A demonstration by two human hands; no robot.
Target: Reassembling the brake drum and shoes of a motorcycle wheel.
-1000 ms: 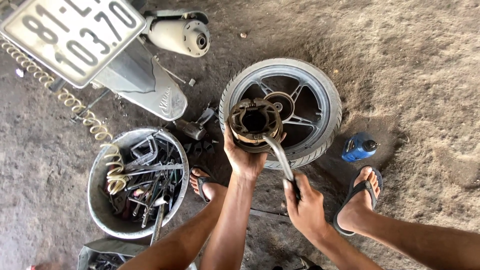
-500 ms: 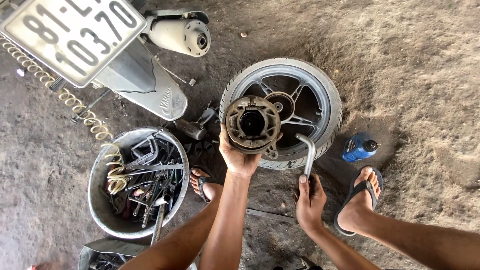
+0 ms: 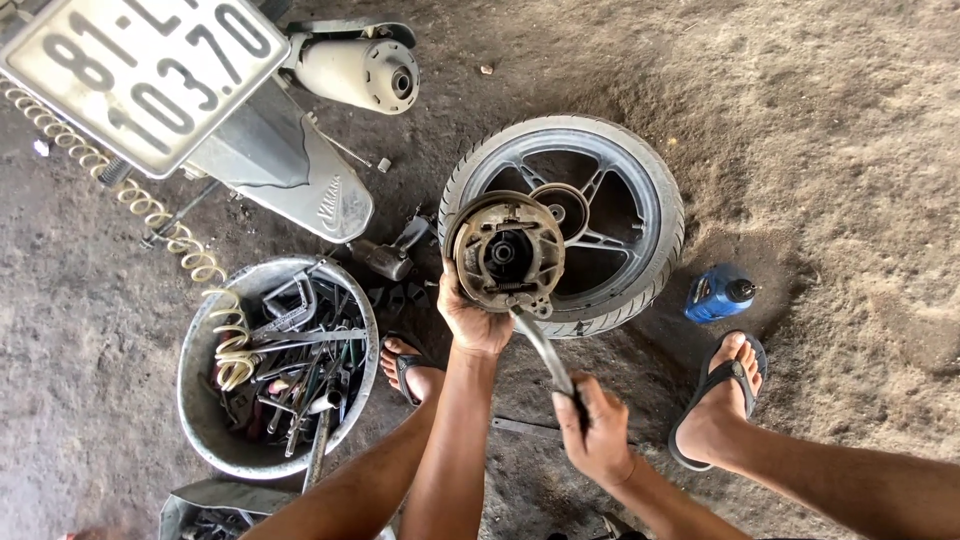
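At frame centre, the left hand grips a round rusty metal brake drum plate above the black motorcycle wheel; the right hand is closed around a curved steel lever tool touching it.

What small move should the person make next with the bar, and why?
Probably lever the bar gently: its tip sits at the lower edge of the round brake plate, which the left hand holds up, while the right hand grips the bar's other end.

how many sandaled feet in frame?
2. One foot sits between the tool bucket and the left forearm; the other foot is right of the right hand, below the blue bottle.
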